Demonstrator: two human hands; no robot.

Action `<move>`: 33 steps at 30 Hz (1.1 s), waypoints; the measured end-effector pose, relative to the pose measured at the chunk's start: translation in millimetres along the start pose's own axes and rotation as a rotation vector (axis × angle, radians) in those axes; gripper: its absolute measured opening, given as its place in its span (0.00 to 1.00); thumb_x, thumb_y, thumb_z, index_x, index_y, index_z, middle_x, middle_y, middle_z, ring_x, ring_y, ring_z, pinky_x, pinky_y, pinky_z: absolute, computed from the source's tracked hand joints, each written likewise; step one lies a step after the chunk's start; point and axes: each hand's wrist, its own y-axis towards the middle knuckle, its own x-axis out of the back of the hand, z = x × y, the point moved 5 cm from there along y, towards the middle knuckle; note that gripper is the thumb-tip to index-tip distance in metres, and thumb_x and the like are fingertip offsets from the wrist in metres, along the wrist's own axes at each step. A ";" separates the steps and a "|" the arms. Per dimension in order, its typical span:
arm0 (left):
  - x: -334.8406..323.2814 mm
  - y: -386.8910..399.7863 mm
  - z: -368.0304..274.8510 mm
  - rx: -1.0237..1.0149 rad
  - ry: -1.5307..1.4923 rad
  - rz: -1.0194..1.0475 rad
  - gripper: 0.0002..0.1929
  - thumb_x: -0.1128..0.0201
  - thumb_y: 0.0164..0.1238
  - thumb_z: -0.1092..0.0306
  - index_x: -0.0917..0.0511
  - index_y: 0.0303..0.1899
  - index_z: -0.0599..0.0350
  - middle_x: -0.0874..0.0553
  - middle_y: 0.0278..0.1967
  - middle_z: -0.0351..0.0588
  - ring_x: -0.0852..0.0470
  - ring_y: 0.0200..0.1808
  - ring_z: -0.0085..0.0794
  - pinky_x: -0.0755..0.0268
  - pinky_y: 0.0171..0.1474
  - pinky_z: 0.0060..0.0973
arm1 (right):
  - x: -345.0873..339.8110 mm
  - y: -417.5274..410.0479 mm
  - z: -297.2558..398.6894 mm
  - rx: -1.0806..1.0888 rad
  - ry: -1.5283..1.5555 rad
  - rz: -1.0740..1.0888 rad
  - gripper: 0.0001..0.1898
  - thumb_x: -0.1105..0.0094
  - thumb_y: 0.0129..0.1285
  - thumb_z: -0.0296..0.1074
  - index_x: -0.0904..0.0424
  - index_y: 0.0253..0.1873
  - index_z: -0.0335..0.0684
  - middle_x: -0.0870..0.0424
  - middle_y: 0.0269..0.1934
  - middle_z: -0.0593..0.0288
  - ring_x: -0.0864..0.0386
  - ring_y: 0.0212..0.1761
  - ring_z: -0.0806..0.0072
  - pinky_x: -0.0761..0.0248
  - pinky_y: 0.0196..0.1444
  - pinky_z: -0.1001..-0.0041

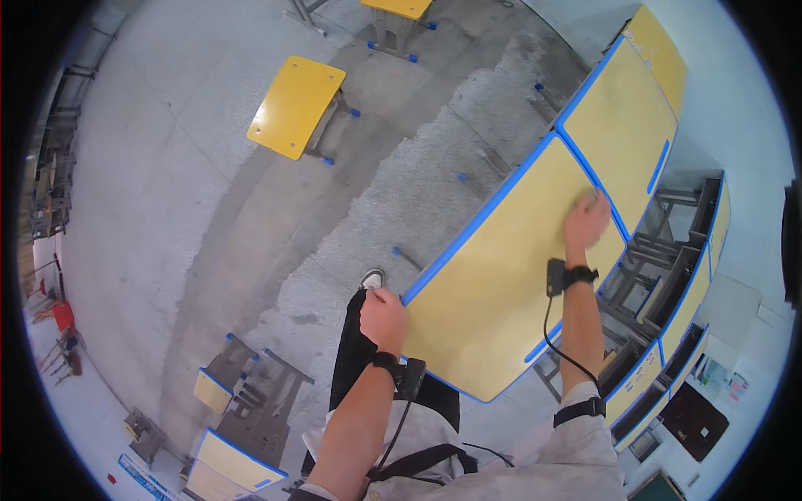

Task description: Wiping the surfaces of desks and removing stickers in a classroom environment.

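Note:
A school desk with a pale yellow top [501, 275] and blue edging stands before me, turned at an angle. My right hand [588, 220] is over its top, close to the blue seam shared with a second yellow desk [626, 113]. That hand is blurred, its fingers curled downward, and a small greyish patch shows at the fingertips. Whether it holds something cannot be made out. My left hand [383, 319] is curled into a fist beside the near left corner of the desk, with no object visible in it. Both wrists carry black strapped devices with cables.
A yellow stool [297, 106] stands on the grey floor [250, 206], with another stool [401, 9] beyond it. More desks [683, 300] with open compartments line the right side. At lower left lies an overturned desk [257, 401]. My shoe [372, 279] is near the desk's legs.

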 end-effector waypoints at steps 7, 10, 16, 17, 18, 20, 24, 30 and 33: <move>-14.6 -5.2 0.7 -0.014 -0.011 -0.019 0.18 0.55 0.72 0.57 0.22 0.33 0.61 0.15 0.32 0.62 0.18 0.37 0.61 0.28 0.38 0.54 | -41.3 61.5 110.5 0.210 0.237 0.052 0.17 0.39 0.64 0.37 0.23 0.55 0.41 0.22 0.56 0.50 0.27 0.59 0.51 0.34 0.62 0.57; -12.0 -3.1 3.9 -0.016 0.000 -0.062 0.18 0.55 0.72 0.58 0.22 0.33 0.60 0.16 0.31 0.62 0.18 0.35 0.61 0.27 0.37 0.53 | -25.5 51.6 87.4 0.393 0.431 0.194 0.16 0.39 0.63 0.35 0.23 0.55 0.40 0.22 0.57 0.50 0.27 0.59 0.50 0.34 0.62 0.57; -3.4 -2.9 3.0 0.028 -0.008 -0.067 0.17 0.55 0.72 0.58 0.23 0.33 0.60 0.16 0.31 0.61 0.18 0.35 0.61 0.28 0.37 0.53 | 33.0 -10.5 -84.3 -0.042 0.273 0.164 0.20 0.41 0.68 0.37 0.26 0.58 0.29 0.24 0.56 0.42 0.27 0.59 0.49 0.34 0.62 0.59; -2.5 -3.3 1.7 0.024 -0.003 -0.055 0.17 0.55 0.72 0.58 0.23 0.33 0.60 0.16 0.30 0.60 0.18 0.35 0.60 0.28 0.37 0.53 | 46.7 -22.4 -113.0 -0.071 0.199 0.130 0.20 0.42 0.68 0.38 0.26 0.58 0.30 0.24 0.56 0.42 0.27 0.59 0.49 0.34 0.62 0.58; -4.6 -3.8 -2.1 0.017 -0.002 -0.042 0.17 0.55 0.72 0.58 0.24 0.32 0.60 0.16 0.30 0.60 0.17 0.35 0.59 0.28 0.37 0.53 | 52.8 -27.8 -134.0 -0.098 0.125 0.091 0.21 0.43 0.69 0.40 0.26 0.58 0.30 0.24 0.56 0.42 0.28 0.59 0.48 0.34 0.61 0.57; -6.2 -6.9 -6.5 0.020 -0.016 -0.027 0.17 0.54 0.72 0.58 0.24 0.32 0.60 0.16 0.29 0.59 0.17 0.35 0.58 0.27 0.36 0.53 | 46.8 -26.5 -138.7 -0.173 0.033 0.077 0.21 0.43 0.68 0.41 0.26 0.58 0.31 0.23 0.56 0.42 0.27 0.59 0.48 0.34 0.61 0.57; -3.2 -7.9 -5.8 -0.011 -0.026 -0.063 0.17 0.53 0.71 0.58 0.25 0.30 0.60 0.16 0.28 0.58 0.17 0.33 0.58 0.27 0.34 0.52 | 22.1 -19.2 -63.7 -0.152 -0.095 -0.057 0.18 0.43 0.66 0.39 0.23 0.54 0.32 0.20 0.50 0.45 0.24 0.54 0.48 0.33 0.58 0.54; -10.0 -7.9 -5.7 -0.009 -0.081 0.025 0.18 0.55 0.73 0.56 0.23 0.34 0.61 0.16 0.32 0.63 0.18 0.38 0.62 0.29 0.39 0.55 | 0.7 -13.1 141.5 0.268 0.237 -0.043 0.16 0.35 0.60 0.37 0.21 0.50 0.39 0.20 0.49 0.50 0.24 0.54 0.52 0.33 0.60 0.57; -14.3 -2.7 1.5 -0.001 -0.026 -0.036 0.18 0.55 0.72 0.57 0.22 0.33 0.60 0.16 0.33 0.63 0.18 0.38 0.62 0.29 0.39 0.55 | 8.0 -11.4 138.5 0.330 0.338 0.075 0.15 0.35 0.60 0.37 0.22 0.50 0.39 0.20 0.50 0.49 0.25 0.55 0.51 0.33 0.60 0.57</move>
